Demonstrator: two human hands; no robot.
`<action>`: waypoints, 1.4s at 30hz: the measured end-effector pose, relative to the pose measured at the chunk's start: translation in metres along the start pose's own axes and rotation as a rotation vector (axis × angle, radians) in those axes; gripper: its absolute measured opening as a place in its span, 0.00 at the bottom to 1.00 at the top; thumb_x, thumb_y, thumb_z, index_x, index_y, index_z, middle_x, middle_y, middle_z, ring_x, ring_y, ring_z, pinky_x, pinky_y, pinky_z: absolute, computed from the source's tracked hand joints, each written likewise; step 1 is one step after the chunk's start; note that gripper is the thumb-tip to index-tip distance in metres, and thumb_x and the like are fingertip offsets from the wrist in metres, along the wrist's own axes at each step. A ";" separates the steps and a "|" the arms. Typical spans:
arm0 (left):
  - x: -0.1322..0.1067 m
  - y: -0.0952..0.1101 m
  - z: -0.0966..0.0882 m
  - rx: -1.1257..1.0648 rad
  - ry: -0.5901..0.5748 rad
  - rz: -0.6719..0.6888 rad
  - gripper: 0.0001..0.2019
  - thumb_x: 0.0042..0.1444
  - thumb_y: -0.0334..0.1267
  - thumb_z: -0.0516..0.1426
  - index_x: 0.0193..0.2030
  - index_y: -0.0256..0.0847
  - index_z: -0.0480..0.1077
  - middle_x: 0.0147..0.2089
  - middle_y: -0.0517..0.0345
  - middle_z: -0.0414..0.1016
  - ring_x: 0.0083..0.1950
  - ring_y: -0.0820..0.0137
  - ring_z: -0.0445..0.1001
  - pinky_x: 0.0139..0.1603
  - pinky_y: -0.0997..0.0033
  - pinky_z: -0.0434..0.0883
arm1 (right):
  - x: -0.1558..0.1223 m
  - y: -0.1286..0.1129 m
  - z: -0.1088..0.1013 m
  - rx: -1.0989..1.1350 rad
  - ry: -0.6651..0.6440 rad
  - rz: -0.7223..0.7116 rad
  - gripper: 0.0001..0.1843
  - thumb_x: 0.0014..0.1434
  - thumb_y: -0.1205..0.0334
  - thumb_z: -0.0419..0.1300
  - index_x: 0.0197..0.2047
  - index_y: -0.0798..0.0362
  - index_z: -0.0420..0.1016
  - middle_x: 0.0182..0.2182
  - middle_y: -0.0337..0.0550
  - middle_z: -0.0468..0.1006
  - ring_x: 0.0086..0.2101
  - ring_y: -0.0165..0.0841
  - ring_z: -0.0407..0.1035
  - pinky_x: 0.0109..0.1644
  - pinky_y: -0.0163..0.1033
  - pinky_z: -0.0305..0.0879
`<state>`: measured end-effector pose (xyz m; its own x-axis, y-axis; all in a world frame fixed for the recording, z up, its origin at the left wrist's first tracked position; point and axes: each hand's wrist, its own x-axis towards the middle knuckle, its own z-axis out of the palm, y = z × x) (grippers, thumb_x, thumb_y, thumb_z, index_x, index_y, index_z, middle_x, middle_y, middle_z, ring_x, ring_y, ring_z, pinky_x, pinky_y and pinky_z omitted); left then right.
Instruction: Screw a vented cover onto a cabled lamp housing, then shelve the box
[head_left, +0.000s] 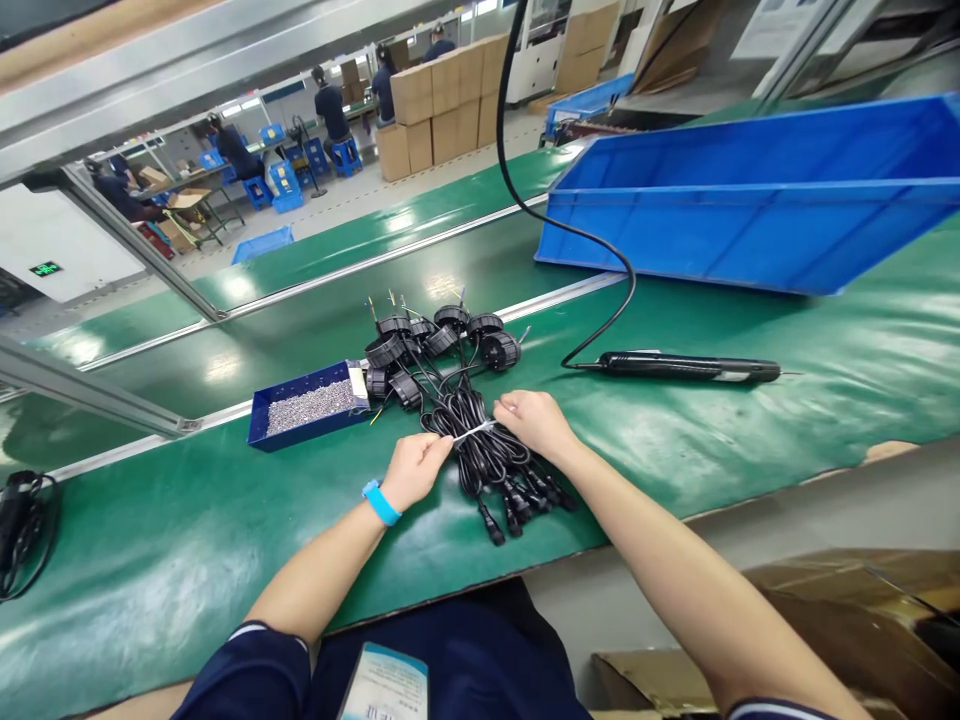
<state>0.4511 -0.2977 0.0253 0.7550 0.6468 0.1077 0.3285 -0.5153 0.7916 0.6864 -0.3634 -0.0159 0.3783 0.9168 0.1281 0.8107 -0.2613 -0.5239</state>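
Observation:
A bundle of black cables (pixel 469 412) lies on the green tabletop, with a pale tie (pixel 474 431) across its middle. My left hand (pixel 417 468), a blue band on its wrist, pinches the tie's left end. At its other end my right hand (pixel 534 422) is closed on the tie too. Round black caps (pixel 451 320) with short coloured wire ends cluster at the far side of the bundle. Toward me, several black connectors (pixel 517 505) fan out from the cables.
Left of the caps stands a blue tray (pixel 307 405) of small metal parts. A black electric screwdriver (pixel 690 367) with a hanging cord lies to the right, before a large blue bin (pixel 690 235). Another black corded item (pixel 22 530) rests at far left. People sit working in the background.

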 end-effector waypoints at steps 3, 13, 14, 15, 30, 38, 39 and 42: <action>-0.003 -0.003 0.000 -0.105 -0.012 -0.032 0.29 0.66 0.62 0.46 0.22 0.43 0.49 0.20 0.67 0.46 0.24 0.76 0.49 0.26 0.71 0.50 | -0.002 0.003 0.006 0.025 0.000 0.023 0.22 0.69 0.46 0.56 0.31 0.57 0.67 0.28 0.38 0.67 0.30 0.26 0.62 0.40 0.34 0.65; 0.041 0.030 -0.006 -0.255 -0.282 0.171 0.25 0.73 0.43 0.38 0.55 0.36 0.72 0.51 0.44 0.79 0.50 0.65 0.78 0.50 0.64 0.74 | -0.017 0.004 -0.007 0.333 0.063 0.015 0.32 0.70 0.36 0.46 0.27 0.56 0.61 0.22 0.35 0.60 0.25 0.25 0.58 0.33 0.33 0.58; 0.045 0.031 -0.003 -0.192 -0.280 0.169 0.23 0.73 0.41 0.39 0.59 0.35 0.70 0.50 0.45 0.79 0.46 0.66 0.79 0.47 0.66 0.74 | -0.022 0.001 -0.012 0.371 0.075 -0.002 0.32 0.71 0.36 0.44 0.28 0.55 0.61 0.23 0.36 0.61 0.26 0.26 0.58 0.33 0.33 0.58; 0.048 0.033 0.000 -0.128 -0.270 0.170 0.21 0.72 0.41 0.43 0.61 0.35 0.68 0.49 0.46 0.79 0.43 0.67 0.78 0.44 0.67 0.74 | -0.026 -0.003 -0.019 0.404 0.086 -0.022 0.33 0.71 0.35 0.42 0.28 0.55 0.62 0.23 0.36 0.62 0.26 0.26 0.59 0.33 0.34 0.58; 0.050 0.048 0.000 0.215 -0.180 0.262 0.12 0.67 0.39 0.54 0.40 0.42 0.79 0.40 0.55 0.81 0.43 0.65 0.76 0.52 0.66 0.69 | -0.020 -0.025 -0.039 0.591 -0.053 -0.346 0.22 0.63 0.52 0.54 0.56 0.53 0.74 0.46 0.47 0.79 0.41 0.33 0.75 0.48 0.39 0.72; 0.034 0.034 0.003 -0.002 -0.063 0.127 0.17 0.69 0.44 0.50 0.48 0.43 0.80 0.48 0.55 0.84 0.51 0.61 0.79 0.58 0.60 0.72 | -0.034 -0.021 -0.047 0.415 0.147 -0.294 0.17 0.66 0.50 0.56 0.44 0.52 0.81 0.40 0.45 0.80 0.36 0.33 0.71 0.44 0.40 0.68; 0.034 0.030 0.005 -0.042 -0.053 0.103 0.17 0.68 0.44 0.52 0.49 0.41 0.80 0.48 0.53 0.84 0.50 0.61 0.80 0.56 0.60 0.74 | -0.038 -0.022 -0.047 0.389 0.157 -0.299 0.17 0.66 0.50 0.56 0.44 0.51 0.81 0.39 0.45 0.80 0.34 0.33 0.70 0.42 0.40 0.67; 0.038 0.019 0.010 -0.127 -0.023 0.040 0.16 0.65 0.43 0.56 0.50 0.35 0.78 0.46 0.47 0.84 0.45 0.62 0.82 0.47 0.64 0.77 | -0.052 -0.024 -0.045 0.309 0.151 -0.343 0.15 0.66 0.51 0.57 0.41 0.49 0.83 0.37 0.44 0.80 0.36 0.34 0.68 0.44 0.40 0.63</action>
<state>0.4921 -0.2885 0.0386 0.7793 0.6133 0.1286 0.2242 -0.4646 0.8567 0.6671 -0.4177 0.0279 0.1918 0.8744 0.4456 0.7377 0.1711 -0.6531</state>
